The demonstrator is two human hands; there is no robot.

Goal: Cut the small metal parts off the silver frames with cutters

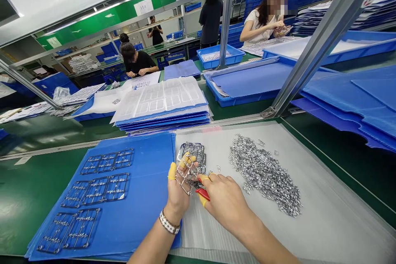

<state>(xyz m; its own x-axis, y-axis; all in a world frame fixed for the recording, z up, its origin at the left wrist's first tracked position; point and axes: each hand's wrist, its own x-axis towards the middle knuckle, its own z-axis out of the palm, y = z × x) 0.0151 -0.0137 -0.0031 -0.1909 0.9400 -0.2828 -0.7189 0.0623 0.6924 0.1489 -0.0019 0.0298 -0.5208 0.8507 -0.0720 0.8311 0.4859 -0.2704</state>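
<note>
My left hand (178, 192), with yellow finger covers on its fingertips, grips a small square metal wire frame (186, 174). My right hand (227, 200) is closed round pliers with red handles (203, 193). The jaws of the pliers are close against the lower right of the frame; whether they grip a part of it I cannot tell. Just behind my left hand lies a stack of dark wire frames (201, 154). To the right of my hands spreads a pile of small shiny metal links (266, 173).
On the left, a blue sheet (142, 214) bears rows of finished-looking wire frames (114, 186). A translucent sheet (324, 222) lies under the links. Behind are stacked blue sheets (163, 121), a slanted metal post (315, 53) and a blue tray (241, 100). Several people sit or stand beyond.
</note>
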